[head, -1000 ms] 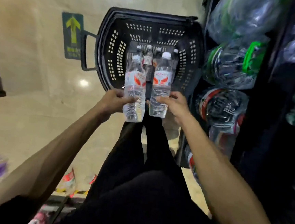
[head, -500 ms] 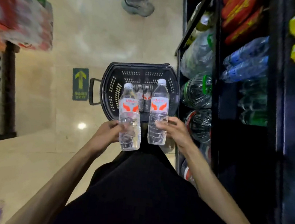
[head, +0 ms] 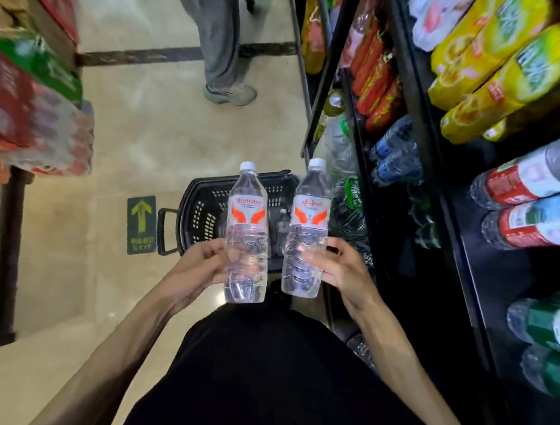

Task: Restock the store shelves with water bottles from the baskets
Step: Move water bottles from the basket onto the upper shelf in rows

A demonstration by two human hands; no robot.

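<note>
The black shelves [head: 414,98] take up the whole right side, stuffed with drinks: yellow bottles [head: 500,72] up top, red-label bottles [head: 526,206] in the middle, green-label ones lower down. The tan floor [head: 143,132] runs down the aisle, with shrink-wrapped packs [head: 26,115] stacked on the left and someone's grey shoe [head: 231,93] further ahead. The black basket [head: 200,212] sits on the floor right by the shelf base. Above it, the left water bottle [head: 246,229] and the right water bottle [head: 307,228] are held upright, side by side but apart, white caps up. The left hand [head: 196,266] is wrapped round the lower half of 1, and the right hand [head: 344,272] grips the other the same way. A green arrow sticker [head: 141,224] is on the floor just left of the basket handle.
</note>
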